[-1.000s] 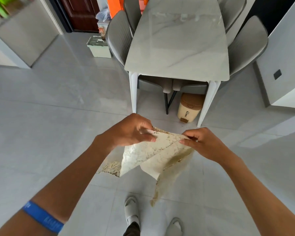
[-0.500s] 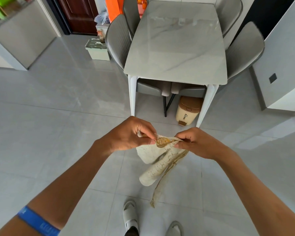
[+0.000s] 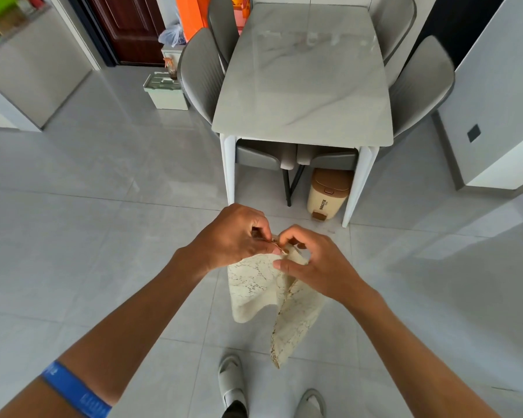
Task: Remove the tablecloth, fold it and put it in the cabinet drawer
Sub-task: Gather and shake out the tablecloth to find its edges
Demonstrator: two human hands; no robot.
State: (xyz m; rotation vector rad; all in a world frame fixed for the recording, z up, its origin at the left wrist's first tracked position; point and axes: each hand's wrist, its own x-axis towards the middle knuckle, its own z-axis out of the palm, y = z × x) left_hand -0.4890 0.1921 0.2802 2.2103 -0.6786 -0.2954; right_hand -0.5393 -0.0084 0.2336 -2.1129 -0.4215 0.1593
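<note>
A cream lace tablecloth (image 3: 257, 291) hangs folded in front of me above the floor, its lower tail reaching down toward my feet. My left hand (image 3: 233, 236) pinches its top edge between thumb and fingers. My right hand (image 3: 314, 263) grips the same top edge right beside it, fingers touching the left hand's. The marble-top dining table (image 3: 302, 86) stands bare straight ahead. No cabinet drawer is identifiable in view.
Grey chairs (image 3: 200, 70) flank the table on both sides. A beige pedal bin (image 3: 326, 194) sits under the table's near end. A pale green box (image 3: 165, 92) rests on the floor at left. A white cabinet (image 3: 501, 110) stands at right.
My hands have come together from apart, bringing the cloth's top corners together. The cloth went from spread between the hands to hanging doubled and narrower.
</note>
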